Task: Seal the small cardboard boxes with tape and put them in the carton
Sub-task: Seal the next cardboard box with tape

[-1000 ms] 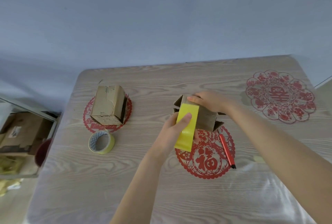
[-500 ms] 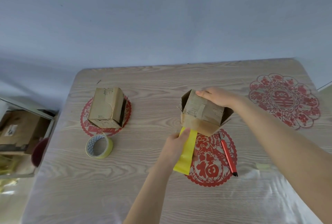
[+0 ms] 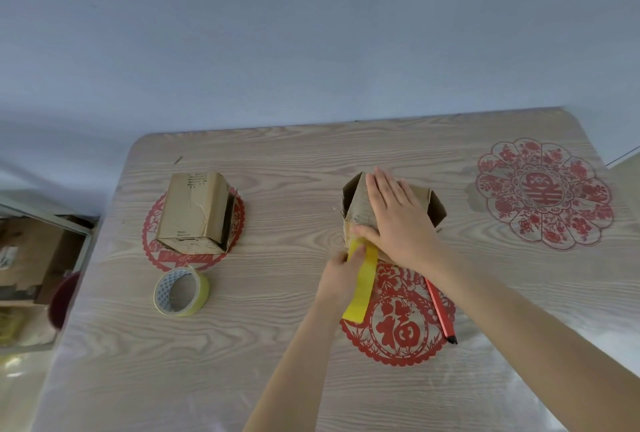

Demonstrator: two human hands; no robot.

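Observation:
A small cardboard box (image 3: 356,204) lies on its side near the table's middle, its open flaps pointing right and away. My right hand (image 3: 398,220) lies flat on top of it with straight fingers. A strip of yellow tape (image 3: 362,288) hangs from the box's near edge toward me. My left hand (image 3: 341,274) pinches the strip's upper end against that edge. A second small box (image 3: 194,213) lies on its side at the left, on a red paper cutting. A roll of yellow tape (image 3: 180,291) sits in front of it.
A red pen (image 3: 440,310) lies right of the tape strip on the red paper cutting (image 3: 398,331). Another red cutting (image 3: 543,194) decorates the table's right side. Off the table's left edge, a larger brown carton (image 3: 31,255) sits lower down. A wall rises behind the table.
My right hand moved from gripping the box's far end to lying flat on its top. The box turned and settled lower. The tape strip's upper end now sits at the box's near edge.

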